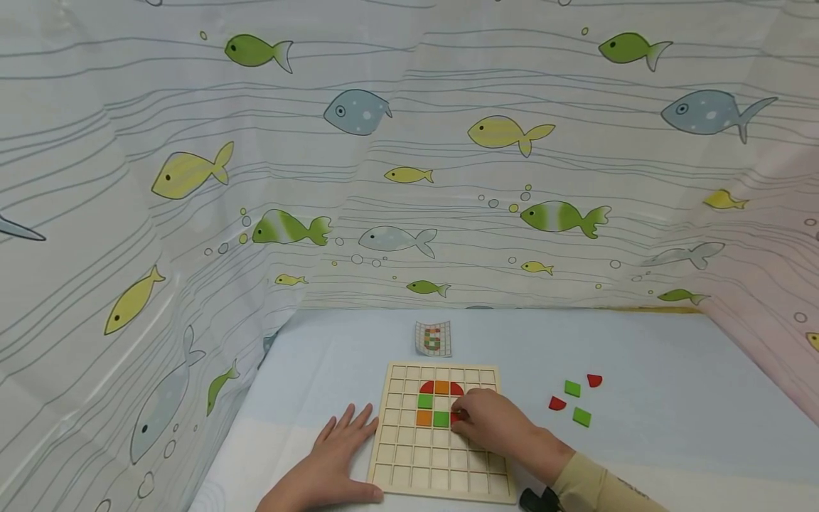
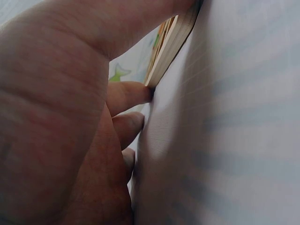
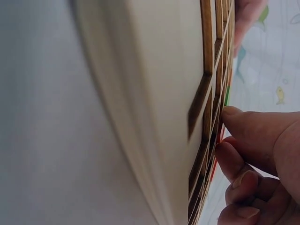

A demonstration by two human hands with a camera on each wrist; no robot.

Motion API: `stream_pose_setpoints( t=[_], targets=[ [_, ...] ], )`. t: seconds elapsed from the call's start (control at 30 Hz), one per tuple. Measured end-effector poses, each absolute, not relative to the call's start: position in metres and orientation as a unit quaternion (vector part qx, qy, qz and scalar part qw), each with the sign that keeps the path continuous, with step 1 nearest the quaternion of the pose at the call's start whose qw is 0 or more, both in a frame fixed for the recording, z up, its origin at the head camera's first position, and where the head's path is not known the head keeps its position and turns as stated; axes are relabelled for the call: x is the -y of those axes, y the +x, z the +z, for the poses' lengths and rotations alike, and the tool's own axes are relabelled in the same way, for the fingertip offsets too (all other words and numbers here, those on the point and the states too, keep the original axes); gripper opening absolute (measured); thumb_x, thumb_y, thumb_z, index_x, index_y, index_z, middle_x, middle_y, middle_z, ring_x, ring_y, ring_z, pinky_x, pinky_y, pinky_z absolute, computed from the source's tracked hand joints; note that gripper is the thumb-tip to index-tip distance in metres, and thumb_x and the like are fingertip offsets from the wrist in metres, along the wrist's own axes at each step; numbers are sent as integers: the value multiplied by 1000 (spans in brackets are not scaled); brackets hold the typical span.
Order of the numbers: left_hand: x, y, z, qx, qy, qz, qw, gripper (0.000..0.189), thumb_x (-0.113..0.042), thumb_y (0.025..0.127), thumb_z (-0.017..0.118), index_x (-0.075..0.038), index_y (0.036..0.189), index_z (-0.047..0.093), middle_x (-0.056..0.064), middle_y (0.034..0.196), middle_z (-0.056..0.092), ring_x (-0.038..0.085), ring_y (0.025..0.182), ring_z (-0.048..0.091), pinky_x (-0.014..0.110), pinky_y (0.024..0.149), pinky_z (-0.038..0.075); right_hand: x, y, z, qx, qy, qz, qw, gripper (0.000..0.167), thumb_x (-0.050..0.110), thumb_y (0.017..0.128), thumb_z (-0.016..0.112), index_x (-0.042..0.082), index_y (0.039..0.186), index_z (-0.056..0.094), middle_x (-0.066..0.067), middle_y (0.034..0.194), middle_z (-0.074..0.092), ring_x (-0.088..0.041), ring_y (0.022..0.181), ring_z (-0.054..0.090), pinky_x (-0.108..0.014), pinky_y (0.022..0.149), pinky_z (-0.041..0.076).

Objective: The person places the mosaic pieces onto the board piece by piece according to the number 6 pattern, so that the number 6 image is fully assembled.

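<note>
Red piece point(image 1: 455, 417): flat and bright red, directly under the right fingertips in a grid square; mostly covered, so its outline cannot be told.
Right hand point(image 1: 495, 423): thumb and forefinger narrow, pinching the red piece.
Step in hand: apparently seating that piece; the next move seems to call for settling it flat between the ridges, then loosening the fingers without nudging its neighbours.
Green tile point(image 1: 441, 419): in the square just left of the right fingertips, with an orange tile point(image 1: 424, 418) beyond it.
Board point(image 1: 404, 455): pale gridded wood, below the right fingers and against the left fingertips.
Left hand point(image 1: 329, 457): fingers spread wide and straight at the board's left edge, holding nothing.
Pattern card point(image 1: 432, 338): beyond the right fingers, past the board's far edge, printed with a coloured figure.
Loose green squares point(image 1: 581, 417) and loose red pieces point(image 1: 557, 403): well right of the right fingers, on the counter point(image 1: 307, 355).
Fish-print cloth point(image 1: 448, 156): behind everything, far beyond both hands' fingers.
</note>
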State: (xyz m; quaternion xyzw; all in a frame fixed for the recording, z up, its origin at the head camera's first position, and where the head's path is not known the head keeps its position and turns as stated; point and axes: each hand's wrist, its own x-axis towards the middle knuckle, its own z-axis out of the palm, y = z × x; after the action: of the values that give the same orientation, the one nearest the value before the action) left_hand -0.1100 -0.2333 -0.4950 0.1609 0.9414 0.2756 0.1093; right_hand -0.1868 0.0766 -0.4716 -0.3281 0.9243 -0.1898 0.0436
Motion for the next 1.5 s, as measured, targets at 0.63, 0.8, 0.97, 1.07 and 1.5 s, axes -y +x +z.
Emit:
stream_pose_setpoints(
  t=[0.63,0.8,0.97,1.07,1.5],
  targets=[
    [233,-107,-492,-940,172,277,103,116,-73,63,77,-6,151,41,11,162,23,42,148,6,67,113,4,-104,-184,-470,-932,-273,-233,57,26,27,87,76,11,108,75,8,98,64,-11,92,61,-36,80,55],
    [233,-107,-492,-939,170,279,107,115,-72,64,77,-7,151,40,11,162,23,42,148,6,67,113,4,-121,-182,-475,-928,-256,-263,56,27,27,87,77,12,109,75,9,99,65,-11,92,61,-35,79,54],
    [232,-107,-491,-940,168,278,108,115,-72,64,77,-6,151,40,12,162,23,42,148,6,66,113,4,-138,-180,-478,-934,-220,-277,48,32,30,86,78,19,114,73,14,102,64,-8,93,59,-34,79,53],
    [231,-108,-491,-940,166,277,108,115,-72,64,78,-6,150,41,12,161,23,42,148,6,67,113,4,-148,-178,-478,-934,-207,-288,35,34,28,84,79,19,116,72,13,101,64,-5,81,55,-28,71,50],
    [234,-110,-496,-943,165,270,107,116,-74,63,76,-7,151,41,12,161,24,41,148,6,67,113,5,-192,-175,-488,-936,-154,-316,-15,41,27,82,82,17,121,71,11,105,67,-3,68,47,-22,60,44]
  ],
)
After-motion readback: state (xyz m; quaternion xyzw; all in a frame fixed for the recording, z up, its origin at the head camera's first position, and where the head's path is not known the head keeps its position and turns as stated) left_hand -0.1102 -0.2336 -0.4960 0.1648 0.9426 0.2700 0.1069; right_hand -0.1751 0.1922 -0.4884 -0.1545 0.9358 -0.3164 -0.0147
